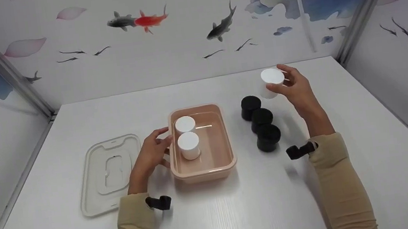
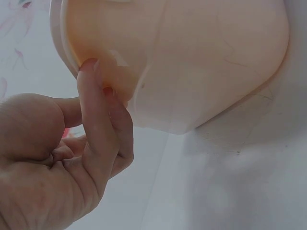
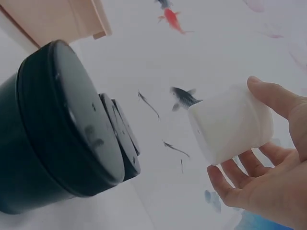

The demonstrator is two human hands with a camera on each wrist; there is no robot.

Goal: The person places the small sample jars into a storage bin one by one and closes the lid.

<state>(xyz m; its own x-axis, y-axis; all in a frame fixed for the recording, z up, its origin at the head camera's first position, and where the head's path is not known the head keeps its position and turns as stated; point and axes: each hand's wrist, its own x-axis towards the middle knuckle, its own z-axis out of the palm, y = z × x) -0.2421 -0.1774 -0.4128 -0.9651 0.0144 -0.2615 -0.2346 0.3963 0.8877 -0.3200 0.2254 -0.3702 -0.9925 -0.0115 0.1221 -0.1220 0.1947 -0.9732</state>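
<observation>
Closest in are the person's two tan sleeves (image 1: 339,187), each with a black gadget (image 1: 159,203) strapped at the cuff, both reaching over a white tabletop (image 1: 209,219). The left grip (image 1: 150,149) is pretty relaxed, fingers loosely bent with the tips resting against the side of a pink bin (image 1: 207,172) just to its right. Flat on the tabletop to the left of that grip is a pale grey lid (image 1: 93,182). Inside the bin, along the wall nearest the left grip, two white jars stand upright one behind the other: the nearer jar (image 1: 189,146) and the farther jar (image 1: 185,124). Between the bin and the right grip, three black jars (image 1: 268,137) stand in a slightly slanted row, on the near left side of that grip.

Farther out, the right grip (image 1: 298,89) is grasping a third white jar (image 1: 272,82), thumb on one side and fingers round the other. It looks lifted, though it's honestly hard to judge how high. Beyond both grips is a white wall (image 1: 174,59) printed with fish.
</observation>
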